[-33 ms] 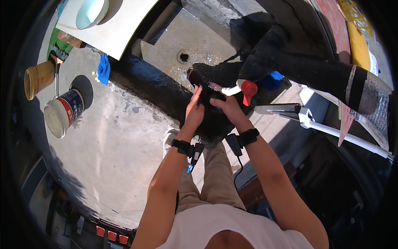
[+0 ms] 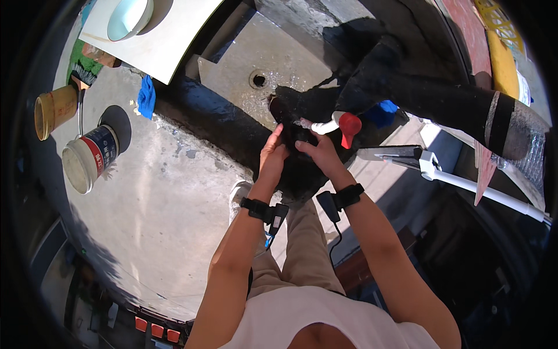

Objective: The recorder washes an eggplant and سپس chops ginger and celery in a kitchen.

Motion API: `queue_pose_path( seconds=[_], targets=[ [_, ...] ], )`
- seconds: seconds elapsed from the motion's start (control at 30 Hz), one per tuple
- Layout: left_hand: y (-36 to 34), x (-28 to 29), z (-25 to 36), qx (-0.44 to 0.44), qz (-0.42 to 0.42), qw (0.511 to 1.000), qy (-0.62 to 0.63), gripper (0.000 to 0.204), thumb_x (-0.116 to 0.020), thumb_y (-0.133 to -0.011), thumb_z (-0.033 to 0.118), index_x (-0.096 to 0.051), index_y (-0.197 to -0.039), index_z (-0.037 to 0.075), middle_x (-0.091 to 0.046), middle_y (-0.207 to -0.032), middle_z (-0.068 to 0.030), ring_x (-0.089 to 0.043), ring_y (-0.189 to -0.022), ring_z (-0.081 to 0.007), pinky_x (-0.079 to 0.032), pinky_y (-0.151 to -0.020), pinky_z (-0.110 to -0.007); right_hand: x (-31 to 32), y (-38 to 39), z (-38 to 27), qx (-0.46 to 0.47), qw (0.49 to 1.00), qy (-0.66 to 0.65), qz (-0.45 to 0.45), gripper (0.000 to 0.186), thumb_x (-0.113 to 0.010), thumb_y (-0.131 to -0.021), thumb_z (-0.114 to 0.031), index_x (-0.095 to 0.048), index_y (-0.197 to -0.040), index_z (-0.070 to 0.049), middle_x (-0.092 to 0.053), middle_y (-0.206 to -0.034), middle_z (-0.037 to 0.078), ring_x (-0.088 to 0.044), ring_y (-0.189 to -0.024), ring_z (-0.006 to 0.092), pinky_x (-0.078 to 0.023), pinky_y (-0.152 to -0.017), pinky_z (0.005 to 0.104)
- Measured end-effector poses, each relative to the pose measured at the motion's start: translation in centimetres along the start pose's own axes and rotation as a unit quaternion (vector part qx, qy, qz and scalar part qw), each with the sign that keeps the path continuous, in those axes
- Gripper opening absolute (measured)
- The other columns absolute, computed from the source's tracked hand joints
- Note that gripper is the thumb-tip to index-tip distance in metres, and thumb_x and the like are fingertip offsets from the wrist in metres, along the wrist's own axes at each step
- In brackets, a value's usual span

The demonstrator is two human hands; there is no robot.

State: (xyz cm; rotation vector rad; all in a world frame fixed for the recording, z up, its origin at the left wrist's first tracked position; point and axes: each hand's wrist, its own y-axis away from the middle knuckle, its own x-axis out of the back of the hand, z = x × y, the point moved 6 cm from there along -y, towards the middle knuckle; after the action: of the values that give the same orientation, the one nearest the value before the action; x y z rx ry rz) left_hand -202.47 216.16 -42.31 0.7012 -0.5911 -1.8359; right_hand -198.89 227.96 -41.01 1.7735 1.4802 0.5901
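Both my hands are at a dark, wet-looking long thing (image 2: 280,110) with a rounded far end, low over the shaded near part of a concrete basin (image 2: 226,71). Shadow hides its outline, and its kind does not show. My left hand (image 2: 273,152) grips it from the left, fingers pointing away from me. On the other side my right hand (image 2: 319,151) closes round it with the thumb on top. Just beyond the right hand is the white spout of a tap with a red handle (image 2: 350,125). Water splashes at its mouth, close to the dark thing.
A drain hole (image 2: 258,79) opens in the basin floor. Blue cloths (image 2: 146,97) lie at its left edge and right side. A white board (image 2: 168,43) carries a pale bowl (image 2: 129,18). Two buckets (image 2: 81,166) lie left; a thick black-wrapped pipe (image 2: 447,102) crosses at right.
The dark thing has shifted slightly to the right. My left fingers, stretched straighter before, are now more bent against it. My right hand has barely moved.
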Motion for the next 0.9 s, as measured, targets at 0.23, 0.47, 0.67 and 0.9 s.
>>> queue_pose_path(
  seconds=[0.23,0.47,0.67,0.9],
  targets=[
    [0.8,-1.1,-3.0,0.148,-0.037,0.945,0.289,0.064,-0.054,-0.085,0.027,-0.018,-0.135,0.009,-0.045,-0.118,-0.0078,-0.047,-0.104,-0.0173,-0.042,-0.083,-0.03,-2.8,5.0,-0.5,0.145,0.918,0.369,-0.012,0.054,-0.047,-0.084,-0.011,-0.028,-0.134,-0.009,-0.019,-0.141,0.014,-0.019,-0.13,0.0292,-0.02,-0.102,0.0341],
    [3.1,1.1,0.3,-0.058,-0.016,0.941,-0.333,0.085,-0.069,-0.066,0.021,-0.02,-0.135,0.008,-0.045,-0.12,-0.0164,-0.05,-0.106,-0.0256,-0.043,-0.084,-0.034,-1.0,-1.7,-0.9,0.3,0.897,0.312,0.095,0.075,-0.059,-0.078,-0.022,-0.014,-0.132,0.004,-0.032,-0.127,0.023,-0.035,-0.119,0.0289,-0.03,-0.097,0.0331],
    [6.2,0.1,4.0,-0.094,-0.017,0.84,-0.533,0.089,-0.071,-0.061,0.022,-0.022,-0.134,0.01,-0.046,-0.113,-0.0184,-0.049,-0.101,-0.0356,-0.044,-0.081,-0.039,0.5,-7.0,-1.2,0.135,0.968,-0.145,0.155,0.041,-0.072,-0.066,-0.02,-0.051,-0.095,-0.001,-0.058,-0.075,0.006,-0.056,-0.075,0.0151,-0.044,-0.07,0.0276],
    [5.2,3.0,4.4,-0.045,-0.127,0.906,-0.402,0.083,-0.071,-0.062,0.021,-0.029,-0.132,0.012,-0.049,-0.115,-0.0172,-0.052,-0.102,-0.029,-0.043,-0.084,-0.036,0.4,-6.1,-1.0,0.093,0.945,-0.284,-0.129,0.023,-0.06,-0.077,-0.023,-0.055,-0.089,-0.004,-0.058,-0.078,0.01,-0.056,-0.081,0.0246,-0.045,-0.077,0.0349]
  ],
)
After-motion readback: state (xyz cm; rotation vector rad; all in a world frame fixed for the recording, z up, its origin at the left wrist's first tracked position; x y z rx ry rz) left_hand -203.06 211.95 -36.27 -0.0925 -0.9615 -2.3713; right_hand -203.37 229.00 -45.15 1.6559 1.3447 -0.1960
